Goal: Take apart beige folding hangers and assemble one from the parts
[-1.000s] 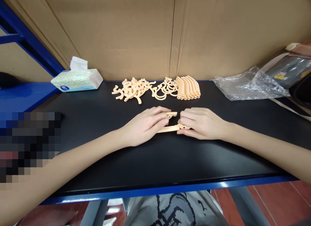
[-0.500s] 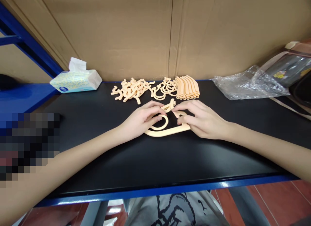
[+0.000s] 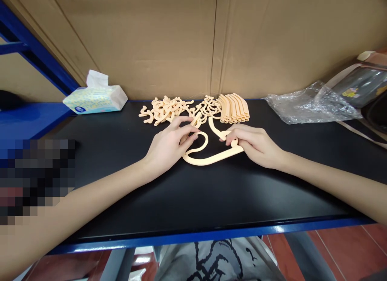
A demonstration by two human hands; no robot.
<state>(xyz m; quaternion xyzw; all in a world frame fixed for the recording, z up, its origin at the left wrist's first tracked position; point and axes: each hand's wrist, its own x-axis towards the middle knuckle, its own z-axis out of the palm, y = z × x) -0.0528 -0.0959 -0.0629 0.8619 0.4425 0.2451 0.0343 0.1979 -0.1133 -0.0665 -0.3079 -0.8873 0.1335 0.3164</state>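
Between my hands, above the middle of the black table, is a joined cream plastic frame [image 3: 208,159] with a long curved lower bar and a hook-shaped loop on its left. My left hand [image 3: 169,146] has its fingers closed round the left side of the frame, where a short bar sticks up past the fingertips. On the right, my right hand [image 3: 255,146] pinches the frame near its right end. A curved arm [image 3: 214,128] rises from the right fingertips and stands apart from the left bar at the top.
Behind the hands lie a pile of small cream hooks [image 3: 166,109], curved pieces [image 3: 210,107] and a stack of cream bars [image 3: 234,107]. A tissue pack [image 3: 95,99] stands at the back left. Clear plastic [image 3: 311,103] and a bag [image 3: 363,83] lie at the right.
The upper arms of the frame have come apart, with a gap between them. My right hand has moved slightly right and my left hand slightly left; the loop sits a little higher.
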